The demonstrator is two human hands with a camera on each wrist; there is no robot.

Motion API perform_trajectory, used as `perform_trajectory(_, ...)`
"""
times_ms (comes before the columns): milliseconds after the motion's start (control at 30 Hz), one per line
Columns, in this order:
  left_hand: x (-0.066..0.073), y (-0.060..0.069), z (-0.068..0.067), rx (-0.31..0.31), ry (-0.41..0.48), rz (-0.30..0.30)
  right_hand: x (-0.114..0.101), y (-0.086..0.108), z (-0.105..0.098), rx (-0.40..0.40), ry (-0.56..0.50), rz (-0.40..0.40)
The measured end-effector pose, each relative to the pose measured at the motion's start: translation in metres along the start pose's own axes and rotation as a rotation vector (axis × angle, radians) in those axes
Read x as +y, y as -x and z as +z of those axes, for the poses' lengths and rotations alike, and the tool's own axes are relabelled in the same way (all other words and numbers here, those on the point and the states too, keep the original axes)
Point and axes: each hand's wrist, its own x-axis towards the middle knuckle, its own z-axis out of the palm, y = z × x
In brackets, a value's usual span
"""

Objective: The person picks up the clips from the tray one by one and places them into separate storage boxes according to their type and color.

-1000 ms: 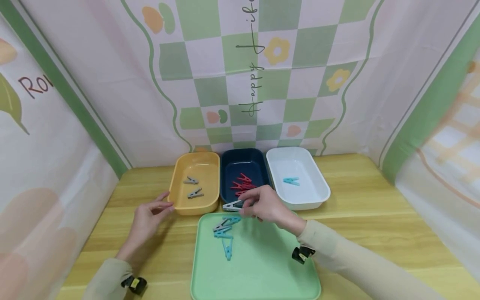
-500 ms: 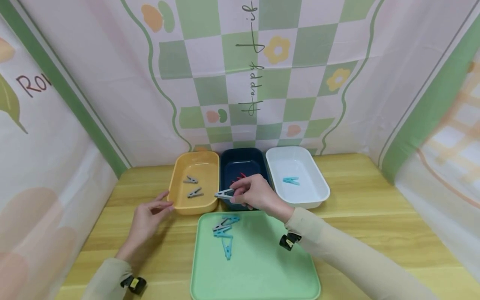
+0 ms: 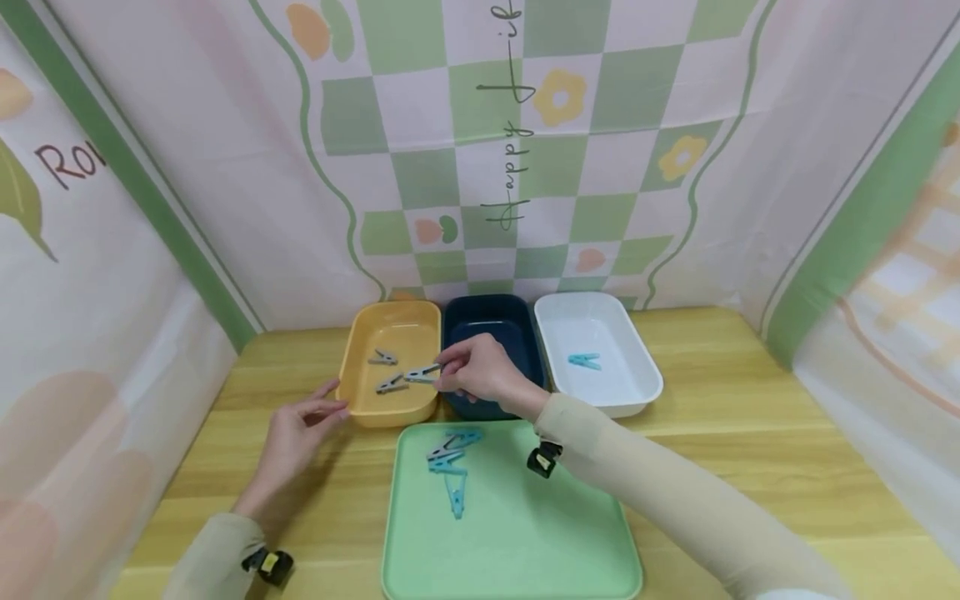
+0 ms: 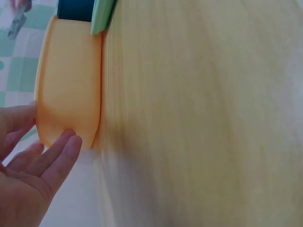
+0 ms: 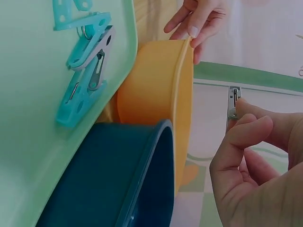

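Observation:
My right hand (image 3: 483,372) pinches a grey clothespin (image 3: 422,374) above the right side of the yellow tray (image 3: 393,312). In the right wrist view that clothespin (image 5: 234,101) stands between thumb and index finger, above the trays. Two grey clothespins (image 3: 384,357) lie inside the yellow tray. My left hand (image 3: 294,442) touches this tray's left edge with thumb and fingers; the left wrist view shows the fingers spread against the yellow wall (image 4: 71,80). On the green tray (image 3: 517,533), a grey clothespin (image 3: 444,451) lies among several blue clothespins (image 3: 456,498).
A dark blue tray (image 3: 491,308) stands between the yellow tray and a white tray (image 3: 637,367), which holds a blue clothespin (image 3: 585,361). My right hand hides the dark tray's contents. A patterned cloth (image 3: 420,108) hangs behind the wooden table (image 3: 750,417).
My right hand has moved left and away from me with the grey clothespin, from the dark tray's front edge to over the yellow tray. My left hand stays at the yellow tray.

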Motion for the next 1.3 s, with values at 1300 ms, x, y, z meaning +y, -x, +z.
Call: perform_trajectory(1300,0.002,0.0,0.0,0.005,0.015,0.005,-0.019,-0.086,0.057,0.081,0.118,0.12)
